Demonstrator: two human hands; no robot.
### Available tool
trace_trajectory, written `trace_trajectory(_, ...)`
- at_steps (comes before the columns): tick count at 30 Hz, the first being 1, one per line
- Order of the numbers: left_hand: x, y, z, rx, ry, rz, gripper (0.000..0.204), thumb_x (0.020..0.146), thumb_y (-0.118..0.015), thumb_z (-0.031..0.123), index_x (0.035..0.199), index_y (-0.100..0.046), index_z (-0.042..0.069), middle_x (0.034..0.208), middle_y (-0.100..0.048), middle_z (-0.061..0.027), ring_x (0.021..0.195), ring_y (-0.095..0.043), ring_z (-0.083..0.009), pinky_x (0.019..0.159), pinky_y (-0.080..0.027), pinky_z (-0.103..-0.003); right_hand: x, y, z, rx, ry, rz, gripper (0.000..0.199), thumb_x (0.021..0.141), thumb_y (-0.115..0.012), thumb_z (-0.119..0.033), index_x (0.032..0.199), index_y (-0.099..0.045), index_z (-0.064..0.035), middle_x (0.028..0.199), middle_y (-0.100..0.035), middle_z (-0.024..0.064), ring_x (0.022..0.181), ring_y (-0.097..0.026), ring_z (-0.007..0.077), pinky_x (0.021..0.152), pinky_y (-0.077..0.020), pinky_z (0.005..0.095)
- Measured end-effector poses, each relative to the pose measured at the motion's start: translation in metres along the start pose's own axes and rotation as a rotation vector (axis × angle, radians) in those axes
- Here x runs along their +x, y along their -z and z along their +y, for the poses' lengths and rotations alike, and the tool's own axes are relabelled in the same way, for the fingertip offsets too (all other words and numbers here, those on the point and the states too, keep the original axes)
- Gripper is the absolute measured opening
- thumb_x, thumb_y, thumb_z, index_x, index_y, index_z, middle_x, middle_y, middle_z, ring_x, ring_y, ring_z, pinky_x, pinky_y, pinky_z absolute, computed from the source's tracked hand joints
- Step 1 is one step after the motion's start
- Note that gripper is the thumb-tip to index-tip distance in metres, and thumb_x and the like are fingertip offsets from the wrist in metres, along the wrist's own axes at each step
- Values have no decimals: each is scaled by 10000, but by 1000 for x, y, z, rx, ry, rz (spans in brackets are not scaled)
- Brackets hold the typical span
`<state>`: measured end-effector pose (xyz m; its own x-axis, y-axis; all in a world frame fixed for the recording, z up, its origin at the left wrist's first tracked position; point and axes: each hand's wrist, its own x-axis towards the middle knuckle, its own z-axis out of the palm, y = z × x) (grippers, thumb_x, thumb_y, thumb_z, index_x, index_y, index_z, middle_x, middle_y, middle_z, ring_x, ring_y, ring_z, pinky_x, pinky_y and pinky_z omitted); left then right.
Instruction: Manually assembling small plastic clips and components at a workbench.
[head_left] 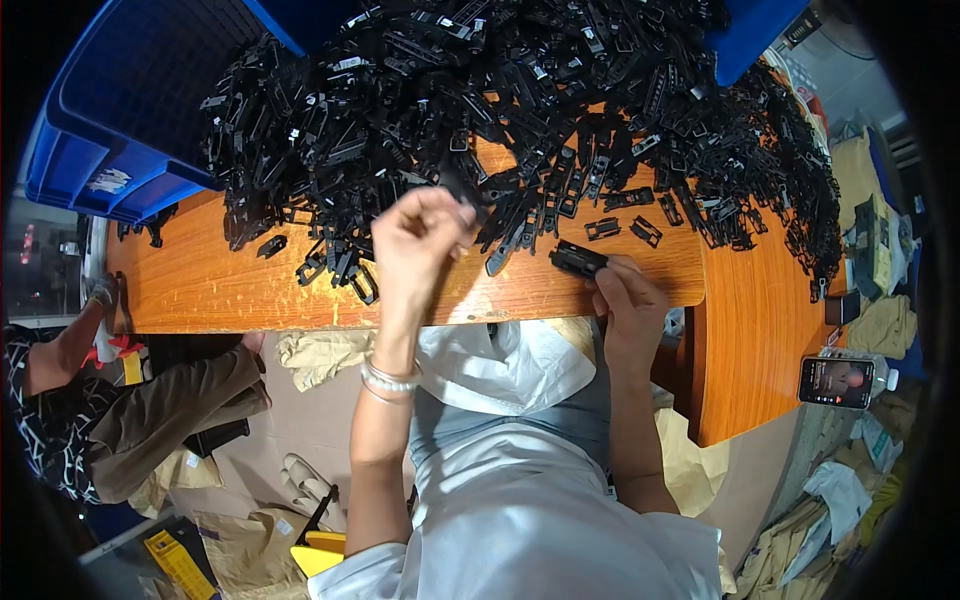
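Note:
My right hand (630, 305) pinches a rectangular black plastic part (578, 260) between thumb and fingers, just above the front of the wooden table. To its left, my left hand (420, 232) is raised over the table, its fingers closed and somewhat blurred. A dark elongated part (463, 190), smeared by motion, is at its fingertips; its exact kind cannot be made out. Beyond both hands spreads a large heap of black plastic parts (390, 110), several with small metal pieces. A few loose black parts (645, 231) lie close to my right hand.
A blue crate (120, 160) stands at the left end of the wooden table (250, 310). Another person's arm (70, 355) reaches to the table's left edge. At the right, a phone (836, 382) leans by a bottle. Bags and cloths (830, 510) lie at lower right.

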<state>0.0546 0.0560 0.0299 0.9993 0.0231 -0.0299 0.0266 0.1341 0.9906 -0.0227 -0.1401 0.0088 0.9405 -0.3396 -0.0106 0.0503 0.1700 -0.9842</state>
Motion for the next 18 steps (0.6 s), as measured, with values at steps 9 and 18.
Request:
trace_trajectory(9,-38,-12,-16,102,-188,-163,62,702,-627,-85,752,-634,-50,740,-619,-67,605,-547,-77,515,-393,-176,-1,-24,-24,116,-202,-134,120,817,-564,-45,846,-621,56,619,-580,70,508,-465,68,461,-337,182)
trace_trajectory(18,-45,-13,-3,66,119,-372,159,734,-666,24,885,-637,-17,817,-622,-22,544,-451,-17,449,-338,-174,-8,-23,-15,6,-23,-138,83,763,-624,16,840,-631,44,722,-571,30,575,-509,57,512,-384,176)
